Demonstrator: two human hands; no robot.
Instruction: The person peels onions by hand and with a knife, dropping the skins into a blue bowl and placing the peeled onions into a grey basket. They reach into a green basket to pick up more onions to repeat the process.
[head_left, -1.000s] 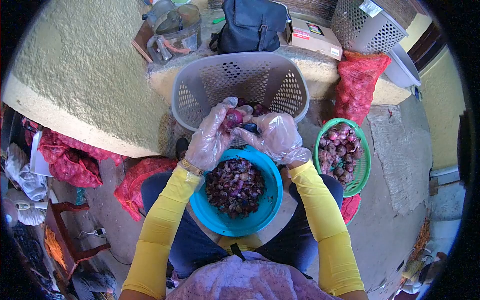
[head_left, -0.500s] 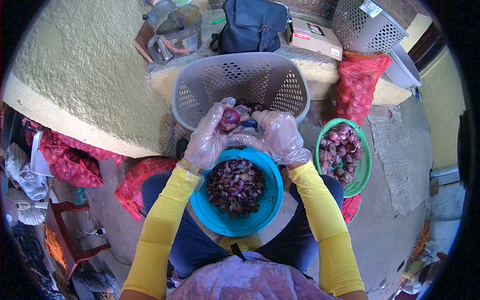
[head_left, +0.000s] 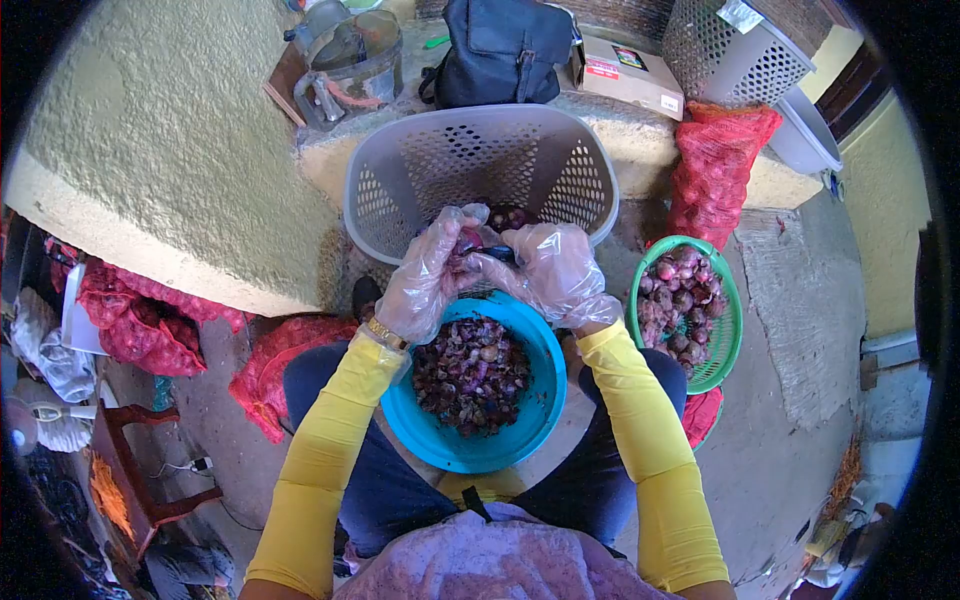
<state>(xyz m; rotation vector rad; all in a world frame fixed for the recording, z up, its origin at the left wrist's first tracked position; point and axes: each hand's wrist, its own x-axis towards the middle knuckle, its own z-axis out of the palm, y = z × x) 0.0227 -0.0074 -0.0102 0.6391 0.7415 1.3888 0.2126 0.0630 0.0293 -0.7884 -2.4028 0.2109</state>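
My left hand (head_left: pixel 418 285), in a clear plastic glove, is closed around a red onion (head_left: pixel 468 240), mostly covered by the fingers. My right hand (head_left: pixel 562 272), gloved too, grips a small dark-handled knife (head_left: pixel 501 253) against the onion; its blade cannot be made out. Both hands meet above the far rim of a blue basin (head_left: pixel 552 400), which stands between my legs. Dark onion skins (head_left: pixel 470 372) fill its bottom. Just beyond the hands is a grey perforated basket (head_left: pixel 480 125) with a few onions (head_left: pixel 512 216) showing inside.
On the right stands a green basket (head_left: pixel 737 335) of onions, with a red mesh sack (head_left: pixel 715 175) behind it. More red sacks (head_left: pixel 290 365) lie at the left. A black bag (head_left: pixel 505 55) and a cardboard box (head_left: pixel 630 75) rest on the ledge.
My left hand has turned inward, so its fingers now cover most of the onion. The knife and my right hand have shifted only slightly.
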